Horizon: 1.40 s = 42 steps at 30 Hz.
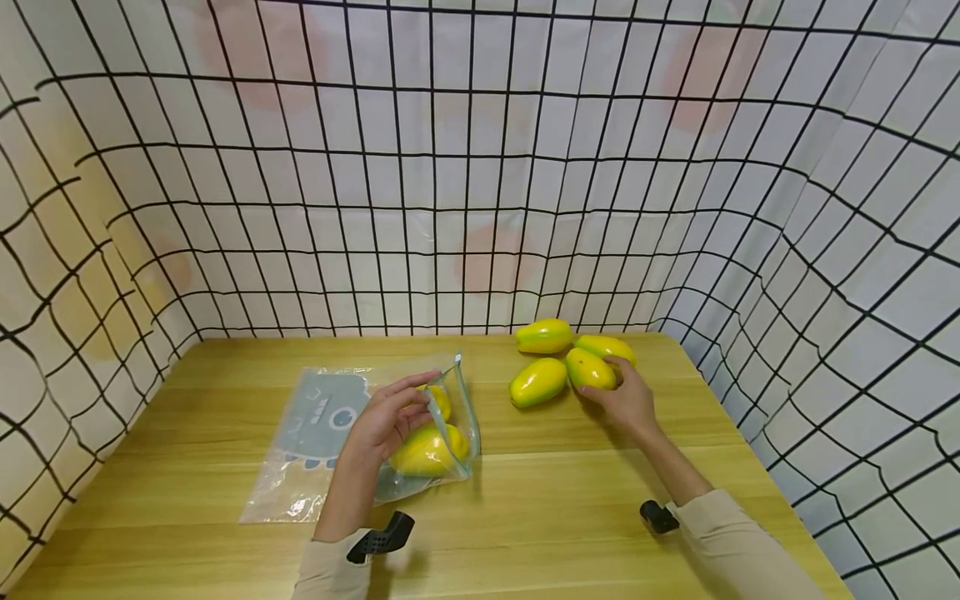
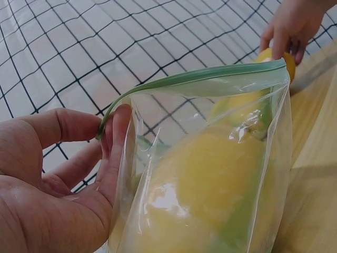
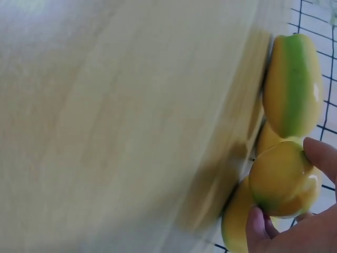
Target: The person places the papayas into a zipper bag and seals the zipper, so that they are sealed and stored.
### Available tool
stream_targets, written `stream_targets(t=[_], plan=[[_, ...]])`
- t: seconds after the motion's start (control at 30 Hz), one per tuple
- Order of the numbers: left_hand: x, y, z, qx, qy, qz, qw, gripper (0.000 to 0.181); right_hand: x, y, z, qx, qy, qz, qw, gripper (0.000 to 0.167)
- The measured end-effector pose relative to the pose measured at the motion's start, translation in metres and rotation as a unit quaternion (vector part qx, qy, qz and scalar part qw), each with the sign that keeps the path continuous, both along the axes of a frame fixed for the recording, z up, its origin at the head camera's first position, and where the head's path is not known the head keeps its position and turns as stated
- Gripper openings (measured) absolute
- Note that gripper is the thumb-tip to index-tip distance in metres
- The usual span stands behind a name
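Head view, held fruit: yellow-green fruit (image 1: 590, 368) sitting right in the right hand (image 1: 628, 400), long axis slanting from far left to near right
Head view, which way to the bag: clear printed bag (image 1: 333, 421) is over to the left, its mouth facing the right hand, with a loose fruit (image 1: 538, 382) just left of the held one
Head view, who's nearer: right hand's on the fruit, left hand (image 1: 386, 421) is way over at the bag mouth
Head view, rest of the pile: back fruit (image 1: 543, 336) and far-right fruit (image 1: 606, 346) on the surface (image 1: 562, 508), two bagged fruits (image 1: 426, 454) near the mouth
Left wrist view, fingers: looks like a pinch on the green zip edge (image 2: 205, 76), some fingertips tucked inside the film, mouth gaping
Left wrist view, bagged stuff: yellow showing through the plastic right beside those fingers, right hand off in the top corner
Right wrist view, fingers: thumb on one side, fingers on the other, spread about as wide as the fruit and gripping it
Right wrist view, neighbours: other fruits crowd around it; honestly can't tell if the held one is off the surface
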State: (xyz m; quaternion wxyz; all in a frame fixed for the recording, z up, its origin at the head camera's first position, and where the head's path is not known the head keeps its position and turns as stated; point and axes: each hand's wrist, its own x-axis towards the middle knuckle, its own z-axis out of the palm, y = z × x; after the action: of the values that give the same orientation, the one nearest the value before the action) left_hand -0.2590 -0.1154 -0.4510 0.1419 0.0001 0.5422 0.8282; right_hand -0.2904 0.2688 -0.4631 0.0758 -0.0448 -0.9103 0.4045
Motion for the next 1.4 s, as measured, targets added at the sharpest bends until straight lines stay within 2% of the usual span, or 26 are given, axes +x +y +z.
stream_targets(t=[0.13, 0.37, 0.6, 0.8, 1.07, 1.4], plan=[[0.000, 0.000, 0.000, 0.000, -0.002, 0.001, 1.0000, 0.048, 0.002, 0.000, 0.009, -0.013, 0.006, 0.003, 0.9999, 0.079], [-0.001, 0.001, 0.000, -0.005, -0.007, 0.003, 1.0000, 0.048, 0.003, -0.001, 0.024, -0.005, 0.018, 0.011, 0.9998, 0.080], [0.000, 0.001, -0.001, -0.004, -0.006, 0.000, 1.0000, 0.048, 0.008, -0.014, 0.040, -0.029, 0.017, 0.039, 0.9987, 0.079], [0.000, 0.000, -0.001, -0.001, -0.004, -0.002, 1.0000, 0.048, 0.013, -0.028, 0.050, -0.032, 0.000, 0.067, 0.9973, 0.080], [0.001, -0.001, 0.001, 0.002, -0.003, -0.003, 1.0000, 0.048, 0.018, -0.044, 0.058, -0.036, -0.014, 0.097, 0.9945, 0.079], [0.002, 0.000, 0.001, -0.003, 0.004, -0.002, 1.0000, 0.049, 0.022, -0.064, 0.056, -0.047, -0.030, 0.139, 0.9887, 0.075]])
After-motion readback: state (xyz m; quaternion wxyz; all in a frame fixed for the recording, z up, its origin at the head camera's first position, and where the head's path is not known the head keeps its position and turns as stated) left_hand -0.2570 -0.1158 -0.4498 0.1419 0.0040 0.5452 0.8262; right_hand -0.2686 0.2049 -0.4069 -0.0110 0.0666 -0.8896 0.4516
